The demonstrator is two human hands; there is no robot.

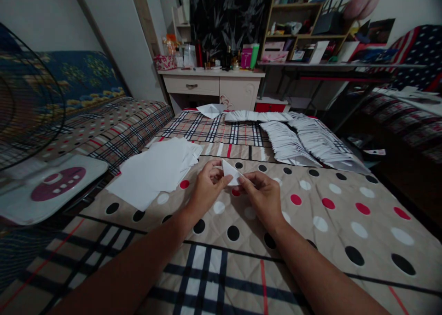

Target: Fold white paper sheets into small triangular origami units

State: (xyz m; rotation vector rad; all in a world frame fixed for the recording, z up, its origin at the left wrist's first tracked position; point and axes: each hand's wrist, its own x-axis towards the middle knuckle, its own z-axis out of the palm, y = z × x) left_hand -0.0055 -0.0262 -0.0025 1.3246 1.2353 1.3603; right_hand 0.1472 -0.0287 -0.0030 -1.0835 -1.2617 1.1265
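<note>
Between my two hands is a small piece of folded white paper [230, 171], with a pointed corner at its upper left. My left hand [209, 181] pinches its left side between thumb and fingers. The thumb and fingers of my right hand [264, 190] are closed on its right edge. Both hands are just above the dotted bedspread [221, 209]. Left of my left hand lies a loose pile of flat white paper sheets [155, 167]. Farther off to the right are rows of folded paper pieces [290, 142], packed tightly together.
A fan [27, 94] with a white base stands at the left edge. Beyond the bed is a white dresser [193, 82] covered with bottles and boxes. A shelf unit [297, 36] and a desk are at the back right. One folded sheet [210, 110] lies at the bed's far edge.
</note>
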